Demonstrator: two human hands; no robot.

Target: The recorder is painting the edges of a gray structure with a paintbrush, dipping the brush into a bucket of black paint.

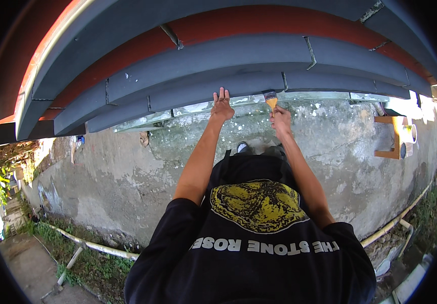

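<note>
In my right hand [281, 121] is a paintbrush [271, 103] with a yellow-orange handle, my fingers closed around it. Its dark bristles point away from me and meet the lower edge of the blue-grey painted ledge [218, 82]. My left hand [222, 107] is raised to the same edge, to the left of the brush. Its fingers are stretched out with the tips against the ledge, and it holds nothing. Dark vertical joint lines cut the stepped ledge, and red bands run between its grey steps.
Below me lies a stained concrete floor [178, 177]. A wooden stool [395, 137] stands at the right with round containers by it. Pale pipes [94, 247] run along the grassy edge behind me. A small brown object [144, 138] lies near the ledge at left.
</note>
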